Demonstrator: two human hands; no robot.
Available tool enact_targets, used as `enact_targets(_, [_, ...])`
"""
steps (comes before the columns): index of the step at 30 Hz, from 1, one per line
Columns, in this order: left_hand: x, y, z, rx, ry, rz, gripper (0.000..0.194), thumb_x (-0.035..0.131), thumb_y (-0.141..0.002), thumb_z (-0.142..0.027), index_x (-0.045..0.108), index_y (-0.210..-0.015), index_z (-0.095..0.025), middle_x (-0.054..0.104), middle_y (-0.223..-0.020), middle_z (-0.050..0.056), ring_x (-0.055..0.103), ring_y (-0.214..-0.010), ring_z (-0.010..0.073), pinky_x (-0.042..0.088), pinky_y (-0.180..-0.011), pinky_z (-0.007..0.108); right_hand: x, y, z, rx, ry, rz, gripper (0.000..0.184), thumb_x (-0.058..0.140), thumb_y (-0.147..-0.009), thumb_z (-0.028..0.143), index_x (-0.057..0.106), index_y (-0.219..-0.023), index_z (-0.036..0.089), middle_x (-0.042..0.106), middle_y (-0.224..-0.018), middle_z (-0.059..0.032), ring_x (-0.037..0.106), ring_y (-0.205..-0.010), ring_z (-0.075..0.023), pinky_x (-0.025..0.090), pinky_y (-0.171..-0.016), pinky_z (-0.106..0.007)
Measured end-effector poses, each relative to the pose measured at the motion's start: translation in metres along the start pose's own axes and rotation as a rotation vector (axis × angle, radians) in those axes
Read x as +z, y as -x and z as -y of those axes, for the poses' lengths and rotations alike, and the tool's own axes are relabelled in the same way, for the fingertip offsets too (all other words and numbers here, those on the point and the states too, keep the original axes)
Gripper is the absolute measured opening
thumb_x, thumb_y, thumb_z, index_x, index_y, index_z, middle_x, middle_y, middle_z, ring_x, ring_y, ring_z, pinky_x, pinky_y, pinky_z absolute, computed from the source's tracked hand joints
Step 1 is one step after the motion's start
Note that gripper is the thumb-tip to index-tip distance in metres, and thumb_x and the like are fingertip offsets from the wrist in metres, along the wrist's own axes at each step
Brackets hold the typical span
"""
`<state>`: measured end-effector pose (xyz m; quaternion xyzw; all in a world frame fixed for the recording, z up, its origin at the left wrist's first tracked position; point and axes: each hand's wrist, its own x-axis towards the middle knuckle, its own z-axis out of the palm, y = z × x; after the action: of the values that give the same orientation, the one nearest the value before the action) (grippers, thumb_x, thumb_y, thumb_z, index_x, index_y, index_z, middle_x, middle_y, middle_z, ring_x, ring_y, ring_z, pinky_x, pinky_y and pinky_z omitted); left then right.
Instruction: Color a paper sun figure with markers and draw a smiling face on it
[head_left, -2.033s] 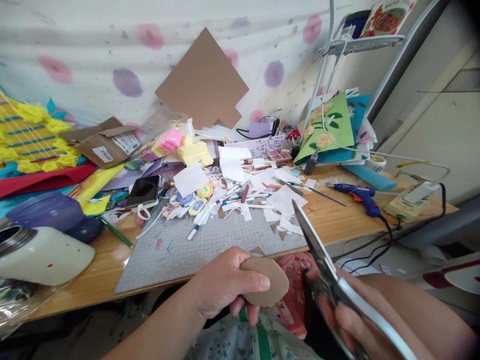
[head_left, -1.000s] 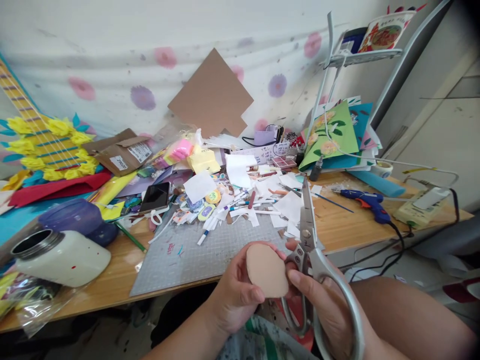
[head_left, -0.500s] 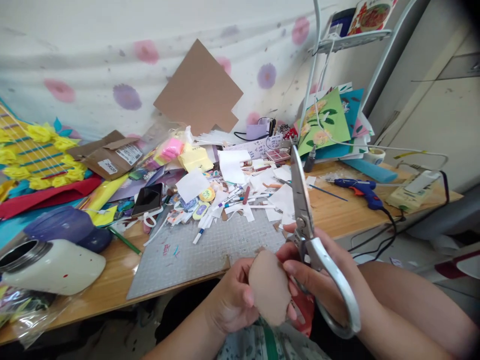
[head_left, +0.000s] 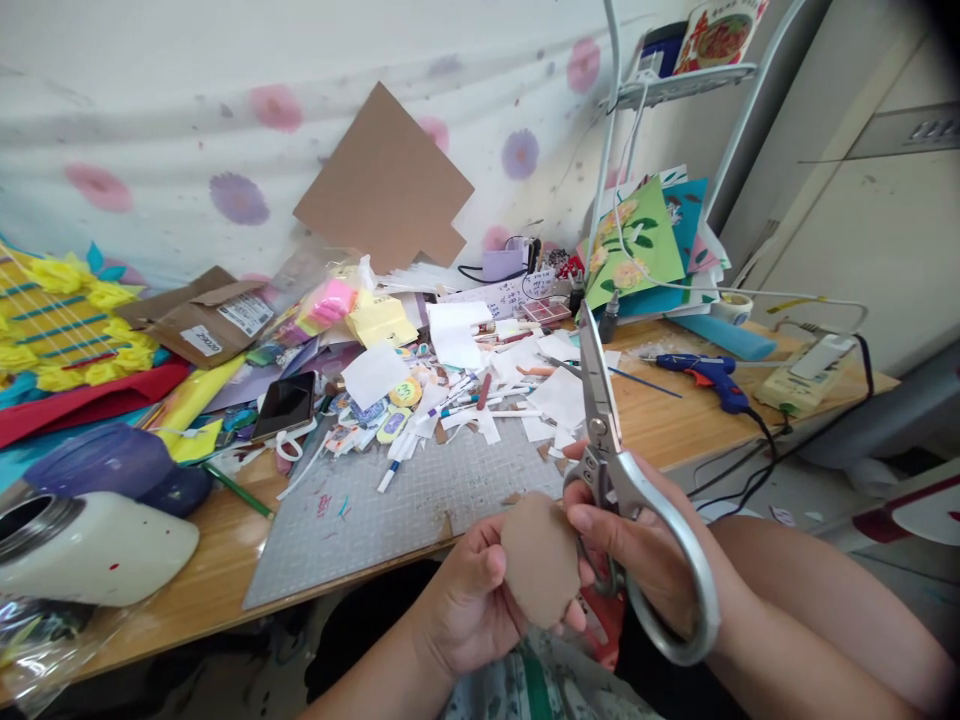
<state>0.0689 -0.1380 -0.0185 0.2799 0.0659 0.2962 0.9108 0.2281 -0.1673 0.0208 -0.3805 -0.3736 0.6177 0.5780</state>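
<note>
My left hand [head_left: 472, 590] grips a small rounded piece of brown cardboard [head_left: 541, 560], thumb by its left edge and fingers behind it. Silver metal scissors [head_left: 609, 455] are held in my right hand [head_left: 637, 540], blades together and pointing up. The right thumb rests across the scissors close to the cardboard's upper right edge. Both hands are in front of the table's near edge, above my lap. Behind them lies a grey cutting mat [head_left: 352, 530] with small cardboard scraps on it.
Paper scraps, pens and a phone [head_left: 285, 405] crowd the table's middle. A blue glue gun [head_left: 701, 375] lies at right. At left, an opened white bottle [head_left: 112, 550] lies on its side near a cardboard box [head_left: 202, 315]. A large cardboard sheet [head_left: 386, 180] leans at the back.
The cardboard piece has turned slightly and now faces me more fully, its outline looking rounder. The scissors stay in my right hand. The whole view has shifted a little.
</note>
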Motion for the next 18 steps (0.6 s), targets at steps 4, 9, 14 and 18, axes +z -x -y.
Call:
enact_targets(4, [-0.001,0.001,-0.002,-0.006,-0.062,-0.01,0.054,0.073,-0.071,-0.047,0.063,-0.108,-0.009,0.072,-0.093,0.016,0.072,-0.069,0.0206,0.054,-0.055,0.02,0.002,0.001,0.005,0.03,0.094,-0.016,0.042,0.071,-0.075,0.025,0.047,-0.109,0.024,0.056,-0.073,0.0069,0.052,-0.042,-0.0051,0.045,-0.041,-0.018])
enact_targets(9, [0.002,0.004,-0.007,0.016,-0.349,-0.211,0.042,0.065,-0.077,-0.044,0.062,-0.098,-0.008,0.073,-0.075,0.014,0.07,-0.057,0.0215,0.051,-0.043,0.022,0.004,-0.003,0.005,-0.031,0.264,-0.084,0.039,0.067,-0.073,0.016,0.05,-0.107,0.023,0.054,-0.068,0.0069,0.049,-0.051,-0.0072,0.042,-0.045,-0.017])
enact_targets(14, [0.016,0.004,-0.005,0.052,-0.614,-0.442,0.032,0.061,-0.081,-0.044,0.056,-0.087,-0.013,0.062,-0.055,0.0,0.056,-0.041,0.0097,0.04,-0.033,0.014,0.0,-0.002,0.0,-0.058,0.323,-0.086,0.038,0.068,-0.076,0.025,0.049,-0.109,0.025,0.054,-0.071,0.0053,0.049,-0.054,-0.0101,0.04,-0.047,-0.02])
enact_targets(18, [0.02,0.005,-0.008,0.243,-0.655,-0.539,0.03,0.057,-0.084,-0.045,0.053,-0.087,-0.016,0.061,-0.057,-0.001,0.054,-0.043,0.009,0.037,-0.034,0.015,-0.011,0.015,-0.011,-0.117,0.282,0.056,0.055,0.065,-0.077,0.052,0.044,-0.122,0.029,0.058,-0.09,-0.0027,0.06,-0.073,-0.0196,0.049,-0.063,-0.03])
